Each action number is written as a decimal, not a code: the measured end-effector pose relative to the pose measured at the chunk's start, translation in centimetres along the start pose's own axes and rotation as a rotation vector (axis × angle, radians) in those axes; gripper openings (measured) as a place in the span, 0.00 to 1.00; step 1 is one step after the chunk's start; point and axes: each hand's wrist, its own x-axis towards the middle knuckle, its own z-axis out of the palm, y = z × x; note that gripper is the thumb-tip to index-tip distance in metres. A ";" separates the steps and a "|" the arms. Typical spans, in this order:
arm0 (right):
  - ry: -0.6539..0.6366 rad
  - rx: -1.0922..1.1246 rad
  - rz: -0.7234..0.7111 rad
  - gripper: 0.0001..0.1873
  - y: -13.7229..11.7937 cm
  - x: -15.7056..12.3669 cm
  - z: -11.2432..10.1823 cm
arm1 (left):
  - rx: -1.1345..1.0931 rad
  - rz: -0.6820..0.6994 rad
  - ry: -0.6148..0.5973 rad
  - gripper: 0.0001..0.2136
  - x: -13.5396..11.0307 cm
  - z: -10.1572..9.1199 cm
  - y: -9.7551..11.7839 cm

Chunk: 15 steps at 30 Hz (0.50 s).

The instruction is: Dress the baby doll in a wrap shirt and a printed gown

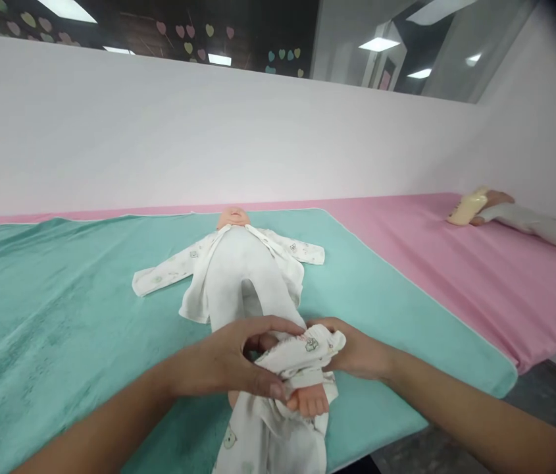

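A baby doll (235, 217) lies on its back, feet towards me, in an open white printed jacket (193, 304) over a white undersuit (243, 253). White printed baby pants (262, 431) are gathered around one of its legs, and the bare toes (313, 400) stick out of the cuff. My left hand (238, 355) is closed on the bunched pants leg, thumb below and fingers above. On the other side of that leg, my right hand (351, 349) grips the same fabric; its fingertips are hidden behind the cloth. The doll's other foot is mostly covered.
A teal towel (85, 329) lies under the doll, over a pink cover (406, 237). At the far right a second doll (529, 217) in pale clothing lies beside a cream-coloured bottle (468, 205). A white wall (208, 138) with a window above it rises behind the table.
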 end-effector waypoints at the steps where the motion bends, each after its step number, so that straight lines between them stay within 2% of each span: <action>1: -0.037 -0.062 0.011 0.14 -0.4 0.3 -0.5 | -0.058 0.018 -0.029 0.24 0.0 -0.3 0.0; 5: -0.106 -0.248 0.066 0.17 -1.7 1.7 -2.8 | -0.152 0.112 -0.082 0.13 0.1 -0.6 -0.1; 9: -0.129 -0.227 0.036 0.17 -1.2 2.6 -4.1 | -0.240 0.133 0.026 0.16 0.0 -1.0 -0.5; 12: -0.110 -0.213 0.001 0.20 -0.4 2.5 -4.9 | -0.316 0.168 0.071 0.16 -0.7 -2.9 -0.8; 15: -0.077 -0.194 -0.036 0.28 -0.2 2.2 -6.0 | -0.349 0.157 0.259 0.12 -1.9 -6.1 -1.0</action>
